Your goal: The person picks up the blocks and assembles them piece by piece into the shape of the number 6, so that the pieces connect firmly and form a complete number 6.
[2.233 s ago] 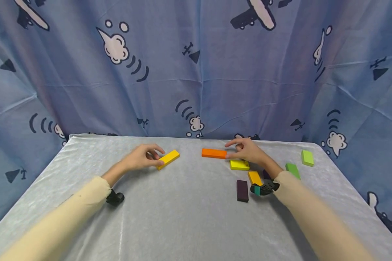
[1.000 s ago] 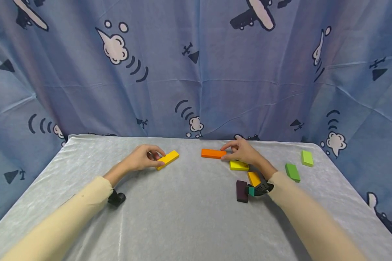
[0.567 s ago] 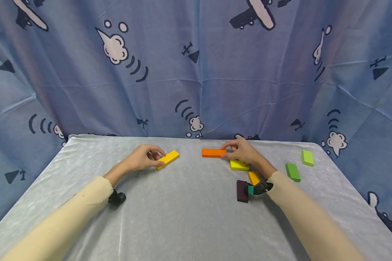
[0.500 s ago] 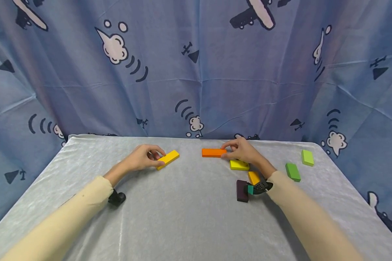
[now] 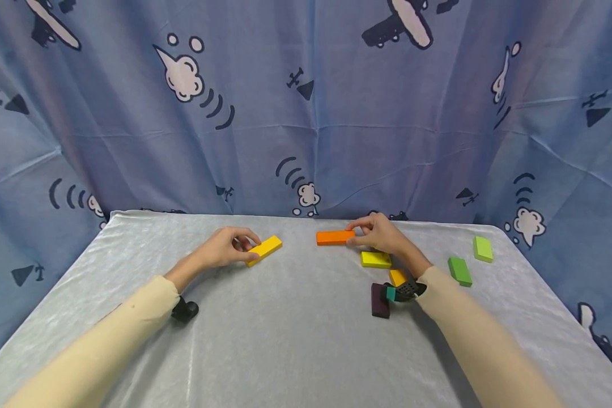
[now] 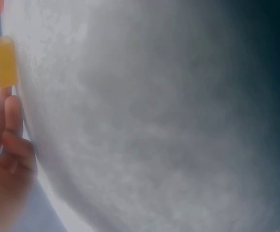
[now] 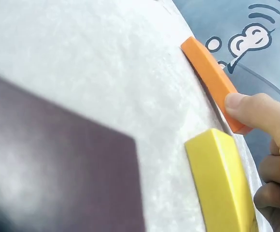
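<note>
At the left in the head view, my left hand (image 5: 223,248) pinches the near end of an amber-yellow block (image 5: 266,249), which lies slanted. The left wrist view shows that block (image 6: 6,65) end-on at the fingers. My right hand (image 5: 381,235) pinches the right end of an orange block (image 5: 331,238) lying lengthwise across the far part of the table. In the right wrist view the thumb presses on the orange block (image 7: 210,72). A lemon-yellow block (image 5: 375,260) lies just nearer than the right hand.
Under the right wrist lie a partly covered amber block (image 5: 398,277) and a dark purple block (image 5: 379,301). Two green blocks, one darker (image 5: 459,271) and one lighter (image 5: 483,249), lie farther right. A patterned blue curtain (image 5: 306,113) hangs behind the white-covered table (image 5: 285,340).
My right hand has moved left and now pinches the orange block's end, where at first its fingers were spread there. The orange block has shifted slightly away from me. The left hand holds still.
</note>
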`<state>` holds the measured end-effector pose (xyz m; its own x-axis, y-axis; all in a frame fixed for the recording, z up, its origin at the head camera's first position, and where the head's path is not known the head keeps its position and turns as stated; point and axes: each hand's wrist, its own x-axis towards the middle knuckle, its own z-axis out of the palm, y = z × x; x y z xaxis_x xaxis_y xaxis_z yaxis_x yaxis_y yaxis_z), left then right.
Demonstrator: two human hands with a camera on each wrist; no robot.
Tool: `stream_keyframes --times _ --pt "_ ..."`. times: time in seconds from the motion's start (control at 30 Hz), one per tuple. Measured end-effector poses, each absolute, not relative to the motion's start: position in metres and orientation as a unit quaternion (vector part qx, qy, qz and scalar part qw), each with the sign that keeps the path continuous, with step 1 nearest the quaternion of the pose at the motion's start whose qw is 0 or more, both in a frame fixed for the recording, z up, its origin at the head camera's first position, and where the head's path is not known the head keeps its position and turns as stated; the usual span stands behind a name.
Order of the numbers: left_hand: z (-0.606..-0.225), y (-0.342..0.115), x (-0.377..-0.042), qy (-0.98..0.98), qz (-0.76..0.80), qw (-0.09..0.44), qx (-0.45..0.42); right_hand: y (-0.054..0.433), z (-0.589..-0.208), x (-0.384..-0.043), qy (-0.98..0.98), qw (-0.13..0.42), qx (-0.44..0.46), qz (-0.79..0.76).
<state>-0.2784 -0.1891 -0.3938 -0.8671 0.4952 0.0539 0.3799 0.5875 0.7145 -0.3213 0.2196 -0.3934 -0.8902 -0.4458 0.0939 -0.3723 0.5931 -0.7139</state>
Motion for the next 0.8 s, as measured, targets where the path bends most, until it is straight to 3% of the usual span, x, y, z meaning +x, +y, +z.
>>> stream_keyframes --times 0.8 --pt "-0.392 -0.189 -0.278 0.889 0.377 0.079 0.247 0.186 -0.390 -0.328 0.884 0.052 -0.213 -0.412"
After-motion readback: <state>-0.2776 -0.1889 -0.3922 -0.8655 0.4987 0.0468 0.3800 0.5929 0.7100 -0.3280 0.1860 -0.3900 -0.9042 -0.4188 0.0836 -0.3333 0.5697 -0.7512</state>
